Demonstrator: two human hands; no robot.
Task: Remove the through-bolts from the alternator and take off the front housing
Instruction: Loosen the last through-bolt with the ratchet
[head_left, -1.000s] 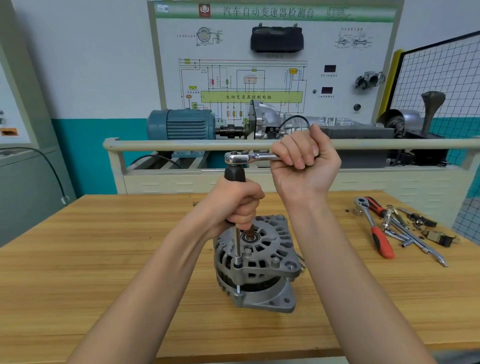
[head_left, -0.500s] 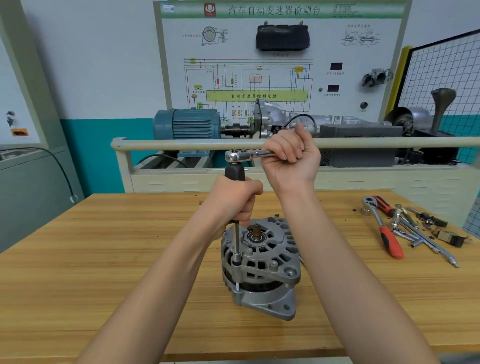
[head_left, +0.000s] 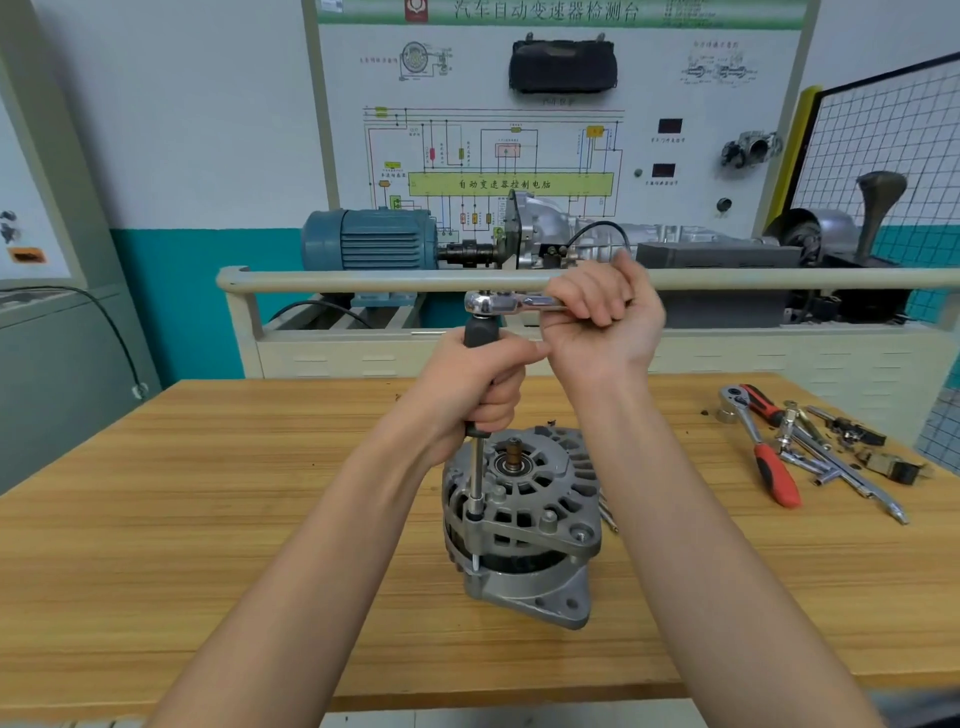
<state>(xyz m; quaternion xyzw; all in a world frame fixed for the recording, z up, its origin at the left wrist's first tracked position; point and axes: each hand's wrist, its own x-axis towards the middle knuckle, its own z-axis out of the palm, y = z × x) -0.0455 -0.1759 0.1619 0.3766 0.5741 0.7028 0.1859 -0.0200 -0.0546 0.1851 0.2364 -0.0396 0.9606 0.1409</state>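
**Head view: both hands on the ratchet over the alternator**

Head camera looks down at a wooden table (head_left: 208, 519) with the alternator (head_left: 522, 525) standing near its middle, shaft end up, its front housing (head_left: 535, 499) on top and still seated on the lower body. The bearing and shaft stub show in the centre of the housing.

The left hand (head_left: 475, 397) is clenched round the black grip of an upright extension (head_left: 476, 478), so most of that grip is hidden; only its top end and the bare steel shank below the fist show. The shank drops to a socket seated at the left edge of the housing, and a short length of through-bolt (head_left: 475, 561) shows in the gap below the housing lug. The bolt head itself is covered by the socket.

The right hand (head_left: 602, 322) grasps the handle of the ratchet (head_left: 498, 303), which lies level on top of the extension. Its chrome head sticks out to the left of the fingers; the rest of the handle is buried in the fist.

The right forearm crosses in front of the alternator's right side and hides part of it. Small bright pieces lie just right of the alternator, half covered by that arm and too unclear to name.

Near the table's right edge lies a heap of tools: a red-handled ratchet (head_left: 763, 452) and chrome bars, tangled and hard to sort apart.
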